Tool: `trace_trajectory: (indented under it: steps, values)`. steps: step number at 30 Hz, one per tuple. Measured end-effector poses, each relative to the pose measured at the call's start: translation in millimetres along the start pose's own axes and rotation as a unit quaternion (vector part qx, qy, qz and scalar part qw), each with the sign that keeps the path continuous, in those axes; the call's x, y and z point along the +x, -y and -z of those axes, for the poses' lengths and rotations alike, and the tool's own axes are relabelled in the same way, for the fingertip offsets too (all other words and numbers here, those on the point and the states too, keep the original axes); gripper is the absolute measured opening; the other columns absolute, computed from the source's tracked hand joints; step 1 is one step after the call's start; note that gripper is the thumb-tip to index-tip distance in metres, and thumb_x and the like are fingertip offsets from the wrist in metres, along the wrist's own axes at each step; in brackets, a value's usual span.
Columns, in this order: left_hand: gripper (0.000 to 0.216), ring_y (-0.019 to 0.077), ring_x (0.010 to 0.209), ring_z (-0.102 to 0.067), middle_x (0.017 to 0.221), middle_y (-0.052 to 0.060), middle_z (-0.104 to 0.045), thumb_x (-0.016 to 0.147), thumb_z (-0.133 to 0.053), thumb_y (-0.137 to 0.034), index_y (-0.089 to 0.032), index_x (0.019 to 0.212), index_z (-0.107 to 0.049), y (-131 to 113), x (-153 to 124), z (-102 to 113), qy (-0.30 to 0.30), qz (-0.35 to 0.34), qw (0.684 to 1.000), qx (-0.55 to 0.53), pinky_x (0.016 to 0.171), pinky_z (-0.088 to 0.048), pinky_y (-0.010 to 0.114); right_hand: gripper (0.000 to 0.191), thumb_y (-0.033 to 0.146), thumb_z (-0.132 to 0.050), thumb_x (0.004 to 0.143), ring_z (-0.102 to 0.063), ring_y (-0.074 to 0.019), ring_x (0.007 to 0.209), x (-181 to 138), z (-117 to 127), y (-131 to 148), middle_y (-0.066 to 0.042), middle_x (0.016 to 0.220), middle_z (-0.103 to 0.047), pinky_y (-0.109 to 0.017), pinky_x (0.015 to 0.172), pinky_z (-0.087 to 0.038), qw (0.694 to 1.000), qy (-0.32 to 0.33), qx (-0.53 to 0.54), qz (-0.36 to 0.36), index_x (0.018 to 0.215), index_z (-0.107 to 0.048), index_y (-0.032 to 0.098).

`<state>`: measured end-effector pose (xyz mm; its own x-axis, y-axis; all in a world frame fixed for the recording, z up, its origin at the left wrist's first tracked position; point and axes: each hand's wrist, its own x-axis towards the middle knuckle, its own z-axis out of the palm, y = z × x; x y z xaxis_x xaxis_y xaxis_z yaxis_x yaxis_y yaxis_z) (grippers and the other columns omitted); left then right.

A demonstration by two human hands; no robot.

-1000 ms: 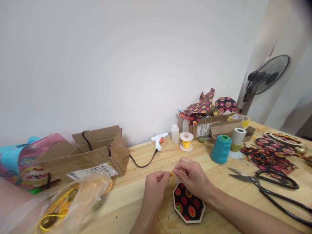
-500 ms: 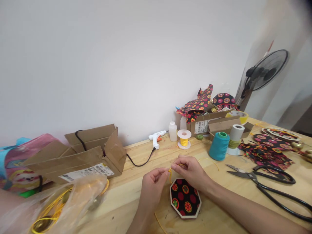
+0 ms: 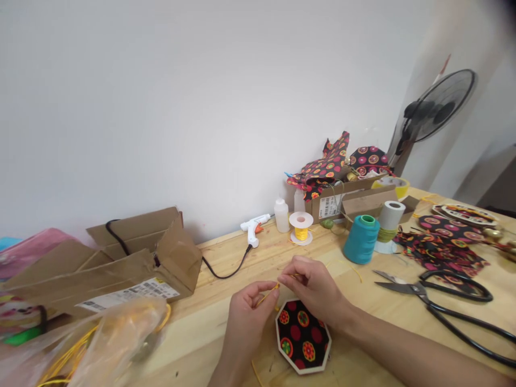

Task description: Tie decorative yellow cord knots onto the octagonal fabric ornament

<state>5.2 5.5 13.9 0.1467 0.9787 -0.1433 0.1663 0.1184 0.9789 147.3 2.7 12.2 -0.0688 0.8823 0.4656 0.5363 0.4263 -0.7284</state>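
Both my hands work a thin yellow cord (image 3: 269, 293) just above a wooden table (image 3: 226, 317). My left hand (image 3: 246, 317) pinches one end of the cord between thumb and fingers. My right hand (image 3: 314, 287) pinches the other end a little higher and to the right. The cord runs taut between them. Below the hands lies an octagonal piece (image 3: 302, 336) covered in black fabric with red and yellow circles. A loose yellow strand (image 3: 255, 372) trails on the table near my left wrist.
Large black scissors (image 3: 439, 301) lie at the right. A teal thread cone (image 3: 362, 239), a white spool (image 3: 389, 226), a yellow cord reel (image 3: 301, 227), a glue gun (image 3: 253, 228) and glue bottle (image 3: 281, 215) stand behind. Cardboard boxes (image 3: 121, 269), patterned fabric (image 3: 443, 250), a plastic bag (image 3: 108, 344) and a fan (image 3: 437, 107) surround.
My hands have drawn slightly apart, pulling the yellow cord straight between them. The view has shifted a little right and down, so everything sits further left.
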Motion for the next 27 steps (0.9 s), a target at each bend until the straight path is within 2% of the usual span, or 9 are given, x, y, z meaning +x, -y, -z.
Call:
trace_trajectory:
  steps: [5,9,16,23,27]
  values:
    - [0.022,0.0028,0.033,-0.032,0.037,-0.008,-0.046,0.056,-0.065,-0.03,-0.012,0.068,-0.063,-0.4,0.2,-1.1,0.007,0.035,0.998,-0.048,0.036,-0.024,0.014,0.018,0.024,-0.049,0.076,-0.042,-0.0087,0.052,0.0,-1.4,-2.5,0.003,0.054,-0.045,-0.02,0.049,-0.033,1.0,-0.002,0.006,0.0,0.061,-0.055,0.016]
    - [0.02,0.0089,0.045,-0.05,0.049,-0.002,-0.061,0.057,-0.065,-0.029,-0.014,0.07,-0.064,2.4,0.2,1.5,0.018,0.047,0.996,-0.077,0.045,-0.037,0.018,0.018,0.024,-0.049,0.076,-0.042,-0.0085,0.052,0.6,-1.9,-5.5,0.002,0.056,-0.047,-0.02,0.05,-0.033,1.0,0.016,0.018,-0.008,0.062,-0.056,0.016]
    - [0.016,0.0089,0.044,-0.049,0.049,-0.002,-0.061,0.058,-0.064,-0.027,-0.013,0.066,-0.064,3.8,1.8,3.2,0.008,0.039,0.998,-0.047,0.045,-0.037,0.018,0.02,0.024,-0.049,0.076,-0.041,-0.0076,0.05,0.2,-1.8,-4.1,0.003,0.054,-0.045,-0.02,0.048,-0.032,1.0,0.015,0.027,-0.002,0.059,-0.054,0.015]
    - [0.015,0.0085,0.043,-0.049,0.043,-0.004,-0.058,0.057,-0.065,-0.022,-0.013,0.068,-0.068,-2.9,-2.3,3.7,0.001,0.064,0.991,-0.114,0.048,-0.04,0.018,0.019,0.026,-0.05,0.075,-0.041,-0.0082,0.051,2.7,0.5,-7.0,0.003,0.053,-0.044,-0.02,0.048,-0.031,0.999,0.032,0.021,-0.008,0.061,-0.057,0.016]
    - [0.017,0.0143,0.055,-0.057,0.055,0.002,-0.066,0.056,-0.066,-0.023,-0.013,0.07,-0.069,-2.6,-1.2,4.1,0.005,0.064,0.992,-0.108,0.056,-0.044,0.022,0.017,0.026,-0.051,0.075,-0.041,-0.0084,0.052,3.2,1.1,-7.2,0.003,0.054,-0.045,-0.02,0.049,-0.032,0.999,0.034,0.018,0.001,0.063,-0.058,0.016]
